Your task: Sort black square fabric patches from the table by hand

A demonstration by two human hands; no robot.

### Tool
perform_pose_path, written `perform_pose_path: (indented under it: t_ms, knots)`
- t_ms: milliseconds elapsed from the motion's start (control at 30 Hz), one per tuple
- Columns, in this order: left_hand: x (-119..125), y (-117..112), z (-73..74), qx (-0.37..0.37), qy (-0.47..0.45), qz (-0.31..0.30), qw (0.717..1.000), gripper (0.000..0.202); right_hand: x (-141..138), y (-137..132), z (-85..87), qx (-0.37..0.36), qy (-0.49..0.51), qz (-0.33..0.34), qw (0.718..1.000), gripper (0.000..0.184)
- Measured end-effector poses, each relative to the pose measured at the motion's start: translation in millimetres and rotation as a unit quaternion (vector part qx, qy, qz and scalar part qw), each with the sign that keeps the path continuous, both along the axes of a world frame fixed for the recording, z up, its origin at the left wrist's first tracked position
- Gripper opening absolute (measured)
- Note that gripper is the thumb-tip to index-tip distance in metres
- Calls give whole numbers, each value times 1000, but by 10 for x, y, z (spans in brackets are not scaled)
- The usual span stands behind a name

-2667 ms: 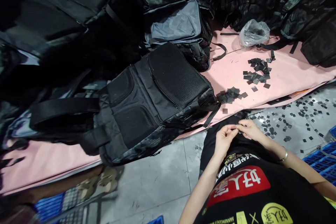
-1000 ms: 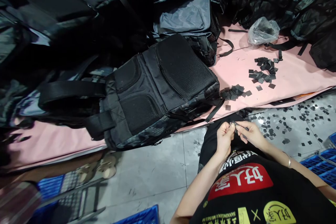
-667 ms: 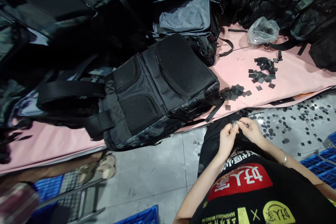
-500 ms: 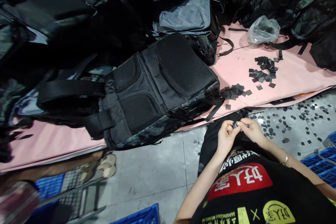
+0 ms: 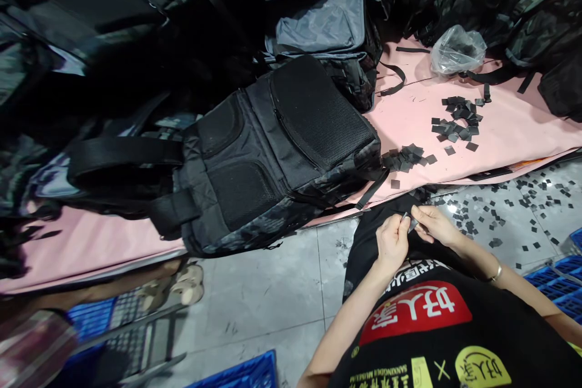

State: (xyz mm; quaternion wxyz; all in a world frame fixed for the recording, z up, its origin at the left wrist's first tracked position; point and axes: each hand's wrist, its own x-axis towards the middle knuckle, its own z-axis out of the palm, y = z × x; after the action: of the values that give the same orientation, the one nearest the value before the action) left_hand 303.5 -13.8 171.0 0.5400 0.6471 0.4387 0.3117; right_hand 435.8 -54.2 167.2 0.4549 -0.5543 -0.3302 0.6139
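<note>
Scrap [image 5: 413, 226], dark, held above the lap [image 5: 369, 231]; left hand [image 5: 391, 239] and right hand [image 5: 434, 227] both pinch at it. Hands all but met half a second ago; now a gap shows, so the piece seems to be parting or turning. They cover most of it: one bit or two, I can't tell. Squares [image 5: 406, 158] lie beside the backpack [image 5: 273, 151].

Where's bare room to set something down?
Pink surface, right end, between the right pile of black squares and the dark bag. Smaller: between the left pile and looped strap. Crowded: middle, under the black backpack; back, lined with bags.
</note>
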Motion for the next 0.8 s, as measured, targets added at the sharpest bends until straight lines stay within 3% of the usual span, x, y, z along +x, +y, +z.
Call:
perform_pose_path:
  t_ms: [167,267,367,567,667,800]
  knots:
    - [11,19,-106,-67,-3,35,997,45,-41,-16,25,13,27,-50,998,36]
    - [35,24,-177,-121,-16,63,991,47,-41,-51,26,20,8,-38,999,42]
    - [58,16,-214,-144,-34,64,987,49,-55,-83,-4,31,-56,-46,997,37]
    - [60,-24,-233,-197,-67,0,978,52,-42,-51,-42,90,-225,-90,966,24]
    - [46,-22,-200,-184,-60,-18,981,47,-13,-29,-36,114,-276,-94,950,20]
    - [21,-5,-115,-103,-34,-6,994,28,7,-32,-59,110,-293,-100,944,24]
